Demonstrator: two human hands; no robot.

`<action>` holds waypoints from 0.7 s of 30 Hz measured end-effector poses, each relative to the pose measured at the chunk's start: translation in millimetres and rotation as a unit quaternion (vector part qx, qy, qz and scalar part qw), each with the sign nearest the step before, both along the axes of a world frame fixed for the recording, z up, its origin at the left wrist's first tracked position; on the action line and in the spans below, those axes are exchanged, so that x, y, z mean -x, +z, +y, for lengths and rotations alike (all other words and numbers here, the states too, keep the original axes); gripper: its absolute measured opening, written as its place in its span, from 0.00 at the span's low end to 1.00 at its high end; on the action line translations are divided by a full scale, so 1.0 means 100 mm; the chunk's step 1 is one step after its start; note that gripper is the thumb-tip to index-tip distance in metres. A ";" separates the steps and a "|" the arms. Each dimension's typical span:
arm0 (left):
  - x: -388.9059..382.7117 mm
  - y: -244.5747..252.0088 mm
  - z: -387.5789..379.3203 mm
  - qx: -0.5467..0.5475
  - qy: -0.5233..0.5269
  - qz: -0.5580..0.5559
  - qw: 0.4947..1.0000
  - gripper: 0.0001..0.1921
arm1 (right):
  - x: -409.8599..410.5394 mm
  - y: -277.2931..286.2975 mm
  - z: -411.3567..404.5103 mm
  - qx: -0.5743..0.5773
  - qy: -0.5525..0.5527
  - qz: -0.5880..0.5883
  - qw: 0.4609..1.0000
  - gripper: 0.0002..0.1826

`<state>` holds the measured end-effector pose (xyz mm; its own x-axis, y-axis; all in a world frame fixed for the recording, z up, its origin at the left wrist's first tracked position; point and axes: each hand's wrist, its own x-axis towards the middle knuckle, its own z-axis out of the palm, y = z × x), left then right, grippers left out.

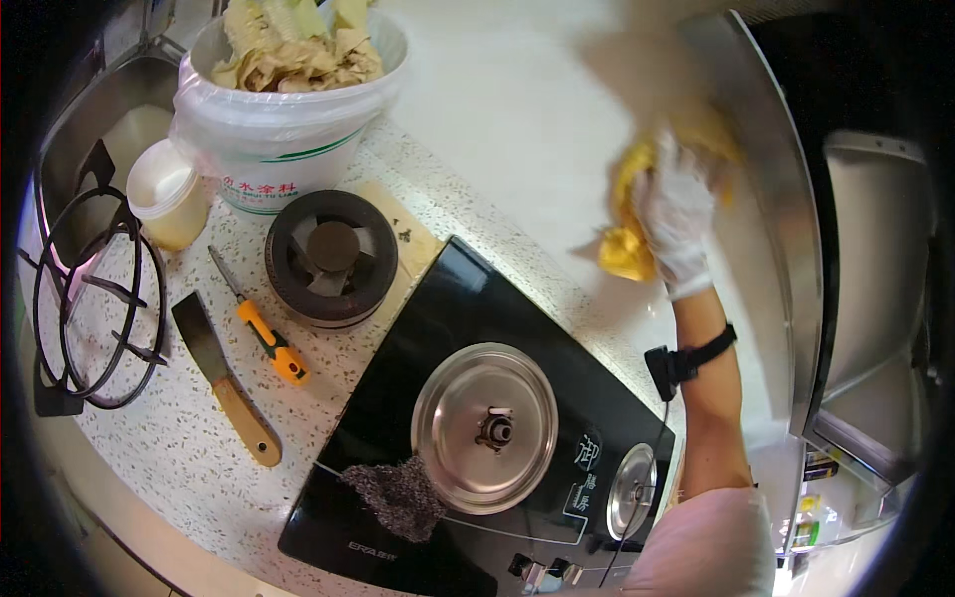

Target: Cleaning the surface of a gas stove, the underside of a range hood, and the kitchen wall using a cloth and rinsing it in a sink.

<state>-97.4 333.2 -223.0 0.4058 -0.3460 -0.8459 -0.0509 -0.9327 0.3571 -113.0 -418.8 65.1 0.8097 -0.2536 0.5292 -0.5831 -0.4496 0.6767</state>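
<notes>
My right hand (pixel 675 213), in a thin white glove, holds a yellow cloth (pixel 630 254) against the pale wall (pixel 492 82) behind the cooktop. The cloth bunches below the palm and spreads blurred past the fingers. A dark strap with a small box (pixel 662 372) circles my right wrist, and a thin cable hangs from it. Under this arm lies the black glass gas cooktop (pixel 582 380), its large burner pan (pixel 485 429) bare of any grate. A steel wool scrubber (pixel 399 496) rests on the glass, touching the pan's rim. My left hand is out of view.
A lined white bucket (pixel 291 142) of food scraps stands at the wall. Nearby are a removed burner (pixel 332 257), a screwdriver (pixel 261 328), a scraper (pixel 227 380), a plastic tub (pixel 168 194) and pan supports (pixel 97 298) beside the sink (pixel 63 142). A range hood (pixel 783 186) overhangs at right.
</notes>
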 end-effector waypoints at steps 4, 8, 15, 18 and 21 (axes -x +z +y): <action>-0.01 -0.12 0.27 -0.033 -0.041 -0.013 0.999 0.24 | -1.13 -0.37 0.25 0.050 0.174 0.150 0.972 0.26; -0.07 -0.17 0.10 -0.006 -0.042 -0.033 0.999 0.24 | -1.03 -1.70 -0.25 -0.056 0.333 0.288 0.896 0.22; 0.24 -0.68 0.83 0.028 0.189 0.044 0.981 0.25 | 1.45 -1.01 -0.41 -0.114 0.144 0.392 0.902 0.23; 0.12 -0.42 0.50 -0.086 -0.088 0.037 0.992 0.27 | 1.18 -0.24 0.08 0.044 0.025 0.214 0.975 0.30; 0.10 -0.49 0.17 -0.051 -0.069 0.046 0.995 0.26 | 0.48 -0.08 -0.04 -0.048 -0.035 0.069 0.996 0.31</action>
